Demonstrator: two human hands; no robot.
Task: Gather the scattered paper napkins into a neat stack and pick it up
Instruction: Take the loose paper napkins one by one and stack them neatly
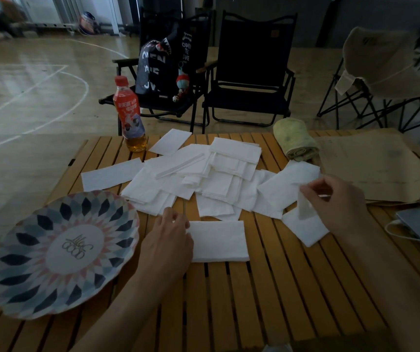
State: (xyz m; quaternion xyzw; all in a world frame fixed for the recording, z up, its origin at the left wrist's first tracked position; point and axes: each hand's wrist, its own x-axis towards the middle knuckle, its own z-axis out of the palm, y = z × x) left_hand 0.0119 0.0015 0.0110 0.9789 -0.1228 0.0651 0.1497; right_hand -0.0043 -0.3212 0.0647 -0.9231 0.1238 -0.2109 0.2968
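Several white paper napkins (203, 174) lie scattered and overlapping across the middle of the slatted wooden table (280, 288). One napkin (219, 241) lies flat and apart near the table's centre; my left hand (168, 240) rests on its left edge with relaxed fingers. My right hand (335, 199) pinches a napkin (304, 208) lifted on edge above another napkin (305, 231) at the right of the pile.
A patterned plate (59, 252) sits at the front left. A red-capped drink bottle (129, 115) stands at the back, a rolled yellow-green towel (295, 138) and a brown paper bag (376, 163) at the right. Folding chairs (249, 69) stand behind the table.
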